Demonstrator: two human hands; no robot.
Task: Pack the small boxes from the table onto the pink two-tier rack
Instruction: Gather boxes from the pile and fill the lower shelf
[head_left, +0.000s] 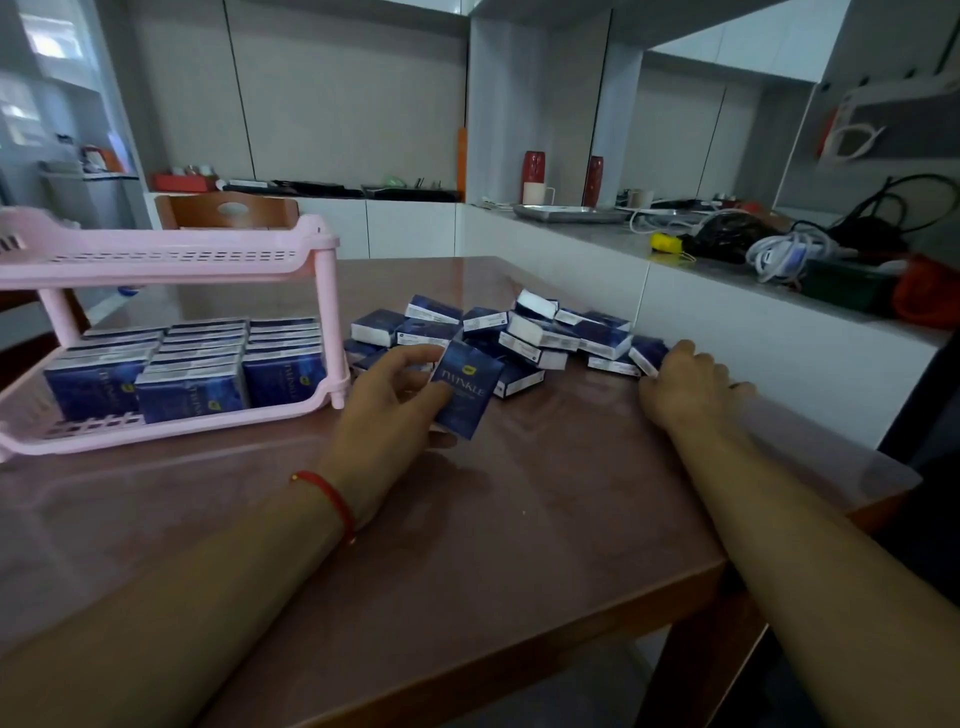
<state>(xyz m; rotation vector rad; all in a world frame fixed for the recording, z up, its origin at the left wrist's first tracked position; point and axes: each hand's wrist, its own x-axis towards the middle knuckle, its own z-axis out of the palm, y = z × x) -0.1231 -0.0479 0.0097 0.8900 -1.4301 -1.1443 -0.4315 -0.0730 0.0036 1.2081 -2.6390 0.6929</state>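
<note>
Left hand (387, 400) grips a blue "TWINKLE" box (465, 387); right hand (685, 387) pinches another box (647, 356)

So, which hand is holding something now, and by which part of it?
The left hand pinches one small dark blue cardboard box by its left edge. The right hand touches a box at the pile's right end; a grip cannot be told.

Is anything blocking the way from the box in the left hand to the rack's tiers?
Nothing visible does. The left hand grips a blue box just right of the pink rack; only bare table lies between.
</note>
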